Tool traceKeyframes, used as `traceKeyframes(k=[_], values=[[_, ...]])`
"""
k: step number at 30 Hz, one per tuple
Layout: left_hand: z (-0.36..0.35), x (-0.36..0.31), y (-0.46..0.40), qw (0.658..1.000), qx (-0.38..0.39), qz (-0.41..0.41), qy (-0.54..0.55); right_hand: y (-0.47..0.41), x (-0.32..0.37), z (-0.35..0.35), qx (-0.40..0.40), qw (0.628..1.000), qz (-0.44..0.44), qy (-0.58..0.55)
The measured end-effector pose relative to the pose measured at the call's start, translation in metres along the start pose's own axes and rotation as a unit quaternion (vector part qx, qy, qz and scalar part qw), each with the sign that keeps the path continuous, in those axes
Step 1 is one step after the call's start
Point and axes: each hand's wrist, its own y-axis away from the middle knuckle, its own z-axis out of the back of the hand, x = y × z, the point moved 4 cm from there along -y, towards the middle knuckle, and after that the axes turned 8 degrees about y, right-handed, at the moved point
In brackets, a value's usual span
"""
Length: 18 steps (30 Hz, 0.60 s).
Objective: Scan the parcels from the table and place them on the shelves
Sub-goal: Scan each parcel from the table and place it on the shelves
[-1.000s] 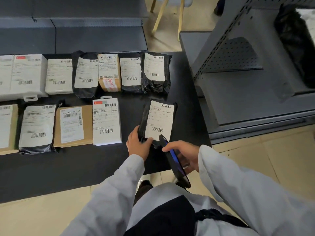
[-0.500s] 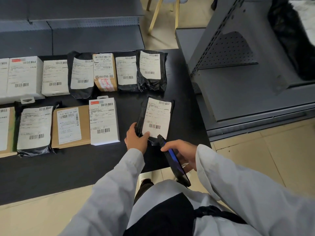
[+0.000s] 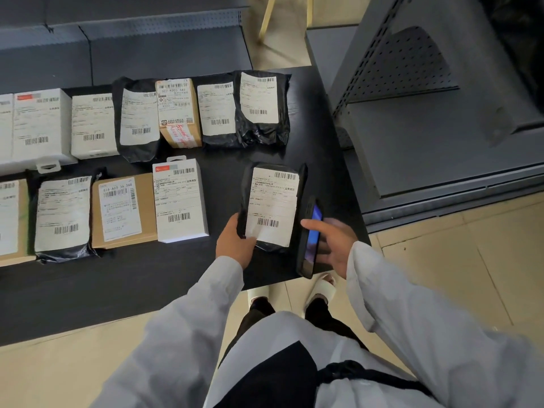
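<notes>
1. The left hand had its fingers curled round the lower left corner of a black poly-bag parcel, thumb on the white shipping label, tilting it label-up, probably so the barcode faced the scanner.
2. The right hand gripped a dark phone-like handheld scanner, fingers wrapped over its lit blue screen, holding it edge-on just beside the parcel's right side, seemingly to aim at the label.
3. That parcel sat right of centre in the frame, above the near right part of the black desk; whether it rested on the desk was unclear.
4. To its left lay a white box, a brown carton and more labelled parcels in two rows, labels up.
5. Grey metal shelves stood at the upper right, close by for stowing.
</notes>
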Motion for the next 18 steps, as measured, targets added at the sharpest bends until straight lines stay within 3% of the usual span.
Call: traceKeyframes(k=[7,14,18], values=[[0.011,0.019,0.009,0.999,0.040,0.012,-0.003,-0.034,0.003,-0.007,0.026,0.999,0.034,0.002],[0.016,-0.013,0.002,0.992,0.067,0.037,0.096,-0.031,-0.003,-0.013,0.059,0.998,0.025,-0.009],[0.008,-0.018,0.007,0.990,0.099,0.051,0.089,-0.019,-0.006,-0.011,0.064,0.998,0.028,-0.004]])
